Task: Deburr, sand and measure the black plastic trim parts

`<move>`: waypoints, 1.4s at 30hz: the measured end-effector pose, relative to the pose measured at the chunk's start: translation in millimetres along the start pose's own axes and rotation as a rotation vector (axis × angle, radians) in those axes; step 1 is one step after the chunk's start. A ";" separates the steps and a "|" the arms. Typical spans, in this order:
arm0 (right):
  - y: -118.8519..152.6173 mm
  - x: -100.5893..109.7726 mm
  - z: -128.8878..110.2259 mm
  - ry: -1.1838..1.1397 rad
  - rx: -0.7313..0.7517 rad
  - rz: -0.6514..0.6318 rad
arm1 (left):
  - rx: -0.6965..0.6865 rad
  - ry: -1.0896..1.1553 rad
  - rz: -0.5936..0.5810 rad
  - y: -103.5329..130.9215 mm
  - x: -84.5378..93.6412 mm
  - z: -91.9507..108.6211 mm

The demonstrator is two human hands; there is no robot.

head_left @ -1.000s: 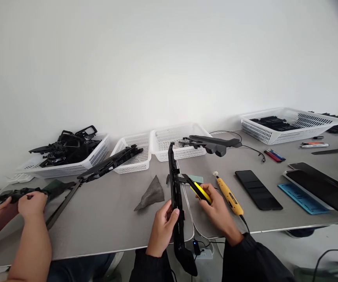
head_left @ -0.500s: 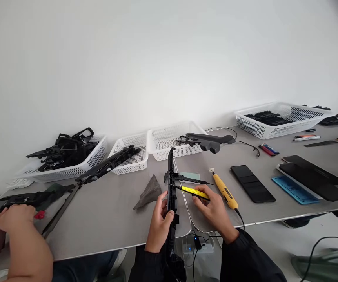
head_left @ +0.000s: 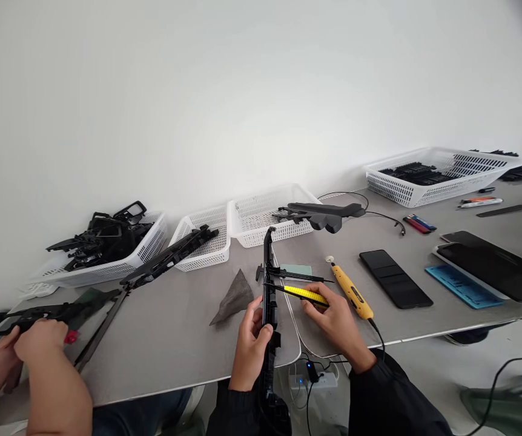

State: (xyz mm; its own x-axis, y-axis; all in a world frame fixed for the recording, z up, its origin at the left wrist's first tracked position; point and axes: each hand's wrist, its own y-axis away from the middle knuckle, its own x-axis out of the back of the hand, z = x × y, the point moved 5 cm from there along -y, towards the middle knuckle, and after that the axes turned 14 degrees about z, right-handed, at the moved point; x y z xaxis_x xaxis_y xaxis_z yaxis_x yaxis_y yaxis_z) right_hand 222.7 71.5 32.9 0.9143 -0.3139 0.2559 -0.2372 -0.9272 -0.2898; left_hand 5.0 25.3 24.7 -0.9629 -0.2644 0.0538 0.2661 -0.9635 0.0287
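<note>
One long black plastic strip (head_left: 269, 309) gripped by left hand (head_left: 249, 351); yellow-black knife (head_left: 300, 293) pinched by right hand (head_left: 335, 321), tip indistinct.

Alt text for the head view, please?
The left hand holds a long black part; the right hand holds a yellow cutter, its tip at the part. A yellow corded tool lies rightward on the gray table; white baskets stand behind.

Workshop: grey bench (head_left: 161, 345), corded rotary tool (head_left: 352, 293), baskets (head_left: 390, 186) of parts (head_left: 418, 174)
</note>
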 end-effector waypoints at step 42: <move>3.5 -4.5 3.4 0.038 0.059 -0.082 | 0.025 0.018 0.030 -1.8 4.7 -5.4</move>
State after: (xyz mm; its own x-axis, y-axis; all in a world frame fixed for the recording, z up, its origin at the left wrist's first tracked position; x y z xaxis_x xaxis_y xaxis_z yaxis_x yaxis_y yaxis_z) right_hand 218.9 70.3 27.7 0.9167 -0.2458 0.3151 -0.1414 -0.9369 -0.3196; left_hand -0.2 25.6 19.5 -0.9552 -0.2937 0.0371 0.2954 -0.9539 0.0524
